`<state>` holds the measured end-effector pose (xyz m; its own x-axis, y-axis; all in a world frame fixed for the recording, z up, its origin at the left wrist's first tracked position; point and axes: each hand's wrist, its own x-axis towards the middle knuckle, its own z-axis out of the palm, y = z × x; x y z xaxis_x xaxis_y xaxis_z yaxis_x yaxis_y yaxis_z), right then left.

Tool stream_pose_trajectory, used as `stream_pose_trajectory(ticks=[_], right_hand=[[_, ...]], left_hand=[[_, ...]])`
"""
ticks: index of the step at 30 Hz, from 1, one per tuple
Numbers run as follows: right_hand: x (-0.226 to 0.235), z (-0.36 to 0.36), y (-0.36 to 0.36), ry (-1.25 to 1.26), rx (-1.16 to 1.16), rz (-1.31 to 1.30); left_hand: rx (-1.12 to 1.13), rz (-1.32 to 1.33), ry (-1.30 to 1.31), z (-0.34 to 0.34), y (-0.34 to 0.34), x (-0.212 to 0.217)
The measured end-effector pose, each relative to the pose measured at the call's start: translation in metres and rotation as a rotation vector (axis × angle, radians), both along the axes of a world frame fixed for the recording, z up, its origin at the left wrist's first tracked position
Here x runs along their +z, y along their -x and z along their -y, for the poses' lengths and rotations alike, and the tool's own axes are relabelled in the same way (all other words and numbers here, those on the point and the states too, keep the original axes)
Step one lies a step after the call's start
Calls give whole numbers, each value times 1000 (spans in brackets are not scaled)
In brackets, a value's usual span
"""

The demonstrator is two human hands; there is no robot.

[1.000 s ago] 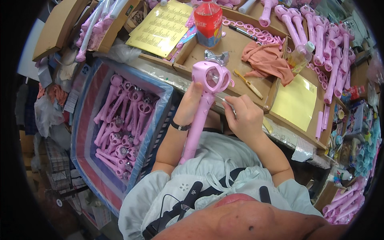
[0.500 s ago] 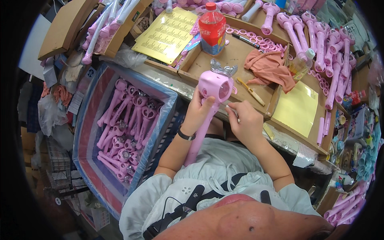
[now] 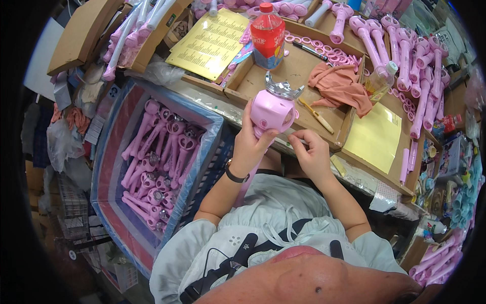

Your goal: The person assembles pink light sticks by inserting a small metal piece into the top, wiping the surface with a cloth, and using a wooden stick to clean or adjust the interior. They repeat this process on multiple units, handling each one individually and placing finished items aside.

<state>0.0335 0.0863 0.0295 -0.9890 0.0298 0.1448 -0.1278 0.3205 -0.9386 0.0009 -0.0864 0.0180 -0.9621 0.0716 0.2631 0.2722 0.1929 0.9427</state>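
My left hand [image 3: 253, 142] grips a pink plastic toy wand [image 3: 271, 112] just under its round head. The head is topped by a silver crown [image 3: 284, 89] and has a ring-edged opening on its right side. The wand's handle runs down toward my lap, partly hidden behind my left wrist. Just right of the wand, apart from it, is my right hand [image 3: 313, 154]. Its thumb and forefinger are pinched together, and whatever sits between them is too small to make out.
On the left stands a plastic-lined blue crate [image 3: 109, 167] of pink wands. Ahead, a cardboard tray [image 3: 248, 83] borders a red-labelled bottle [image 3: 268, 38], an orange cloth [image 3: 339, 86], a yellow-handled tool [image 3: 317, 115] and a yellow sheet [image 3: 377, 137]. More wands [image 3: 405, 58] lie at the right.
The wand has turned in my left hand, so its side opening now faces further right and the crown shows more fully. My right hand has shifted slightly, its fingers still pinched.
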Motion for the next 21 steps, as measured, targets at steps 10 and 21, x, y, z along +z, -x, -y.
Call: stream_pose_trajectory(ticks=[10, 21], right_hand=[[-4, 0, -2, -5, 51, -55], [-11, 0, -4, 77, 38, -59]], left_hand=[[-63, 40, -48, -1, -2, -2], [-35, 23, -24, 1, -7, -9]])
